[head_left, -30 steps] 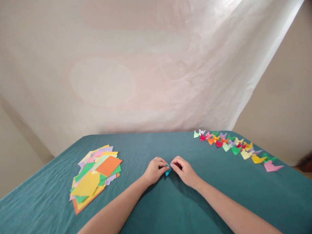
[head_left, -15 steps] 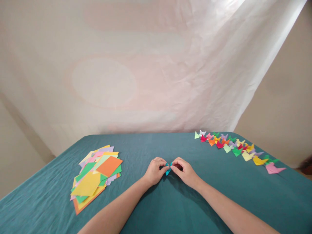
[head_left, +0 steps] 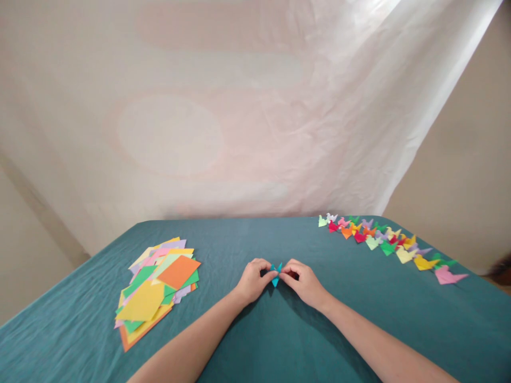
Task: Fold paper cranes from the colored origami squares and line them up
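Between my two hands is a small blue folded paper bird (head_left: 275, 281), its lower tip pointing down toward me and narrow points showing above. My left hand (head_left: 254, 279) pinches its left side between thumb and fingers. On the other side, my right hand (head_left: 299, 277) is closed on the right part of the same paper with thumb and forefinger. Fingertips hide some of the folds. Both hands are held low over the middle of the table.
A loose pile of coloured paper sheets (head_left: 141, 302) lies on the left of the green-covered table (head_left: 247, 351). Folded paper birds (head_left: 406, 255) in several colours stand in rows along the right edge. A pale sheet (head_left: 247, 133) hangs behind the table.
The fingers have shifted slightly on the blue paper, and more of it shows between them, with its upper points in sight. Both arms stay in nearly the same place.
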### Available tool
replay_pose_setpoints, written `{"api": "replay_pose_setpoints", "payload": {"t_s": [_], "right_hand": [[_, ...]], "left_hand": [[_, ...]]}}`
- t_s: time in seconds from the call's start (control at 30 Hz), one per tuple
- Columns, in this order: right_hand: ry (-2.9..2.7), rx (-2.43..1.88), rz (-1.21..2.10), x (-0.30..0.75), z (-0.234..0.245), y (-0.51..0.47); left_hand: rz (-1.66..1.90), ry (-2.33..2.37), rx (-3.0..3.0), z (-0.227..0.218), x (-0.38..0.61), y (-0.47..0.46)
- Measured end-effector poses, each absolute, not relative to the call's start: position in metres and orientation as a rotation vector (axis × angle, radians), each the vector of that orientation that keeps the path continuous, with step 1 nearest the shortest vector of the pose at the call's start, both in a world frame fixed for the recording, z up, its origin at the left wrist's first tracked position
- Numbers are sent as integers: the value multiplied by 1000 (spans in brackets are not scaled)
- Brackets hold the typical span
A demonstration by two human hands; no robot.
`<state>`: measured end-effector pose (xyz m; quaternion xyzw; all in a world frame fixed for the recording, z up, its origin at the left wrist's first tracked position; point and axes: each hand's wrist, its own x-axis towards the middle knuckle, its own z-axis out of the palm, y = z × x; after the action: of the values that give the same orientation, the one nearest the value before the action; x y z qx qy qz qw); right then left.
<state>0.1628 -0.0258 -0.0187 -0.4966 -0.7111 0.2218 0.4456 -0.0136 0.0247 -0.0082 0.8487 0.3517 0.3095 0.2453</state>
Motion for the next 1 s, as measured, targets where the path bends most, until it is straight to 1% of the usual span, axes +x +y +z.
{"api": "replay_pose_setpoints", "payload": {"t_s": [0.23, 0.47, 0.77, 1.0], "right_hand": [[-1807, -1207, 536, 162, -21, -27], [-1834, -1217, 449, 162, -22, -27], [-1807, -1208, 510, 161, -22, -28], [-1826, -1223, 438, 163, -21, -28]], "left_hand": [[837, 955, 2327, -7, -13, 23], [845, 949, 2324, -8, -11, 24], [847, 942, 2314, -8, -12, 24], [868, 921, 2281, -9, -12, 24]]}}
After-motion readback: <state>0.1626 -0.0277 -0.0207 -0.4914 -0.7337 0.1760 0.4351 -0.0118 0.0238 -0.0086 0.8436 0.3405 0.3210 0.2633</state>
